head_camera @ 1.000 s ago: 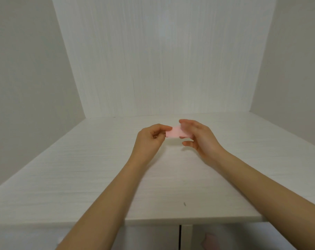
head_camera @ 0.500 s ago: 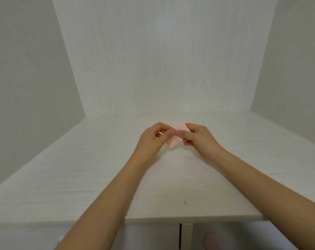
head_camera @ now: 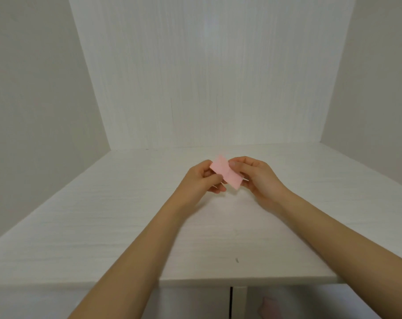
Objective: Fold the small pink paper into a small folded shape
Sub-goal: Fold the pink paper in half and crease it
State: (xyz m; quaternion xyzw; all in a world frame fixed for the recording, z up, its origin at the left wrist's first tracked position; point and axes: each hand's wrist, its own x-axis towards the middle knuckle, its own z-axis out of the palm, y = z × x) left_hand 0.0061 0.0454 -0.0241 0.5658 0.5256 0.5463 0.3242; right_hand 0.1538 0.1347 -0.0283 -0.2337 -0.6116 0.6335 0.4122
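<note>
Paper: you hold the pink paper (head_camera: pixel 225 174) in the air above the far middle of the white bench (head_camera: pixel 103 226) | left hand (head_camera: pixel 201 179) pinches its left end; right hand (head_camera: pixel 256 176) pinches its right end | progress: a narrow strip with one cross crease visible; judged partway, further folds left.

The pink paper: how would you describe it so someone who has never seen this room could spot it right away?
Look at the white table set in a pale alcove, then at the two bare forearms reaching over it. Between the left hand and right hand, held above the tabletop, is the pink paper, a small tilted strip with a crease across it. It is the only coloured thing up there.
</note>
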